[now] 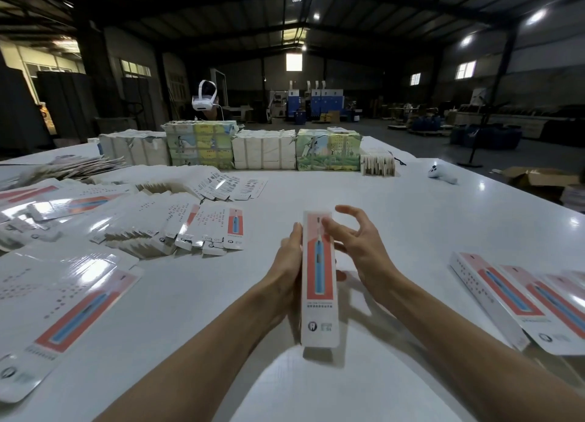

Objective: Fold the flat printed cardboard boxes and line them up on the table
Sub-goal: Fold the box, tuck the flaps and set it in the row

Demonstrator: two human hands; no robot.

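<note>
Gripping the left edge of a long white folded cardboard box (319,282) printed with a blue toothbrush on a red panel, the left hand (285,263) holds it above the white table (411,219). The right hand (361,244) is loose, fingers spread, one touching the box's upper face. Folded boxes (512,298) lie in a row at right, flat blanks (126,219) are heaped at left, and wrapped bundles (262,149) stand beyond.

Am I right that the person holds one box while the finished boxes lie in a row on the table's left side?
No: the head view shows the finished boxes in a row on the table's right side, while the person holds one box.
</note>
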